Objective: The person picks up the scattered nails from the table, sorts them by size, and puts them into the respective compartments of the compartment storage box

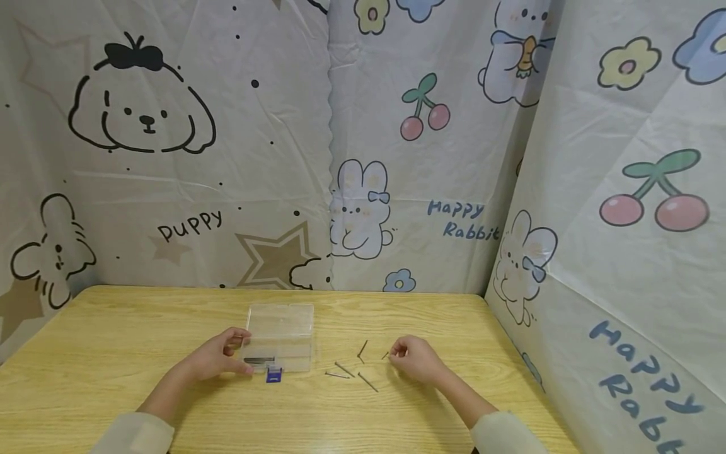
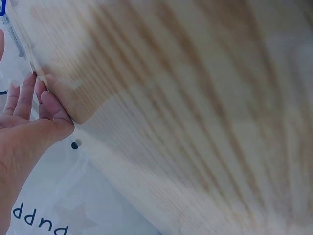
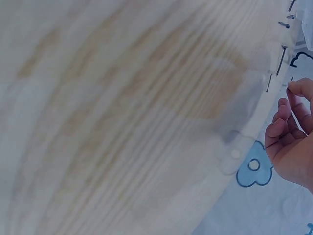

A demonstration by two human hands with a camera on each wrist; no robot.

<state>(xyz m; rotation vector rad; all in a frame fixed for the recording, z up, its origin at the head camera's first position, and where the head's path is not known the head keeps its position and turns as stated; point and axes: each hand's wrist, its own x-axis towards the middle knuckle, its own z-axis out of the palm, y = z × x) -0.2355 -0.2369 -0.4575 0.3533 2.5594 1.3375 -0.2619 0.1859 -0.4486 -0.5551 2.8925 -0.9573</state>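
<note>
At the left of centre in the head view, a clear plastic box [image 1: 295, 352] sits on the table with a blue latch [image 1: 274, 376] at its front. Dark nails [image 1: 259, 360] lie in its front left part. My left hand [image 1: 218, 354] holds the box by its left side, thumb near the front corner and fingers farther back. Right of the box, my right hand [image 1: 416, 359] pinches a small nail [image 1: 385, 355] between thumb and forefinger. Between box and right hand lie several loose nails [image 1: 367, 382], pointing different ways.
The wood-grain table [image 1: 317, 422] runs back to a hanging cloth [image 1: 272, 157] printed with cartoon animals. Another printed cloth [image 1: 624, 284] hangs along the right side of the table.
</note>
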